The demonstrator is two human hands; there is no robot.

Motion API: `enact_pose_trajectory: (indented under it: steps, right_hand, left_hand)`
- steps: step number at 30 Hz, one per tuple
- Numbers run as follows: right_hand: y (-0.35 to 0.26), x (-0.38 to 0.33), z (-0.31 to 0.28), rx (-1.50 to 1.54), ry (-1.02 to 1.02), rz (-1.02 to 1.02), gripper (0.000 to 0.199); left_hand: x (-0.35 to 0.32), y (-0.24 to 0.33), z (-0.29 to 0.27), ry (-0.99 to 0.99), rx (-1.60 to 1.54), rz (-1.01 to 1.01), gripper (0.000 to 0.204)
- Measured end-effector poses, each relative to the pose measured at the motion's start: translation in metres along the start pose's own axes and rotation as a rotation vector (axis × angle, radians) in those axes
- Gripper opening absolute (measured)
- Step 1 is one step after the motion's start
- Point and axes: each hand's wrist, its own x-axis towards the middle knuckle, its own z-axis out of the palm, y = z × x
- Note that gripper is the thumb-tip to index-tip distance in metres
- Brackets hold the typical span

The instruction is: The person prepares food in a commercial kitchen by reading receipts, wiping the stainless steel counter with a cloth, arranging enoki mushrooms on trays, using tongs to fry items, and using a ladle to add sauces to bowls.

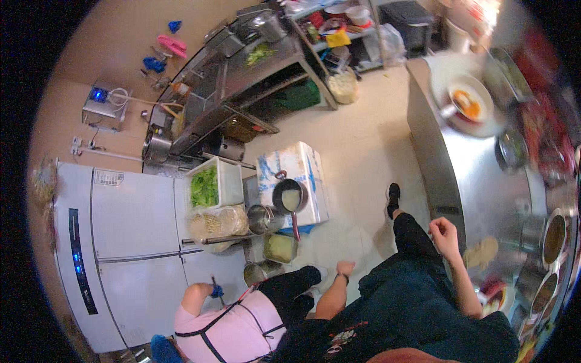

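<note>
My right hand (445, 235) hangs in the air beside the edge of the steel counter (478, 187). Its fingers are loosely bent, the thumb stands apart, and nothing shows in it. Low in front of my body is my left hand (345, 268), with a dark band at the wrist; it touches nothing visible, and its fingers are too foreshortened to read. Nearest to it on the left are a tub of pale food (280, 248) and a frying pan (290, 196) on a white box (311, 181).
To my left a co-worker in a pink top (242, 320) bends beside the white fridge (136, 224). A crate of leafy greens (232, 184) stands past them. On the right counter sits a plate with orange food (484, 128). A steel worktable (242, 75) and shelves (357, 35) are at the back.
</note>
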Motion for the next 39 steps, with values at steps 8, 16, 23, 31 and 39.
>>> enact_pose_trajectory:
  steps: [8,16,23,31,39]
  right_hand:
    - [-0.112,0.293,0.104,0.041,-0.081,-0.1,0.017]
    - [-0.347,0.526,0.152,-0.101,-0.253,-0.656,0.013]
    - [-0.305,0.634,0.157,-0.008,0.005,0.008,0.022]
    - [-0.254,0.666,0.094,0.23,0.411,0.325,0.033]
    - [-0.285,0.77,0.051,-0.281,0.124,0.144,0.026]
  left_hand:
    - [0.012,-0.067,-0.058,-0.075,-0.759,-0.563,0.047]
    - [0.293,-0.131,-0.239,0.051,-1.03,-0.459,0.047]
    - [0.605,-0.166,-0.48,0.141,-1.021,-0.229,0.057]
    - [0.809,-0.047,-0.754,-0.072,-0.961,0.319,0.049]
    - [0.78,0.178,-0.84,-0.064,-0.636,1.115,0.025]
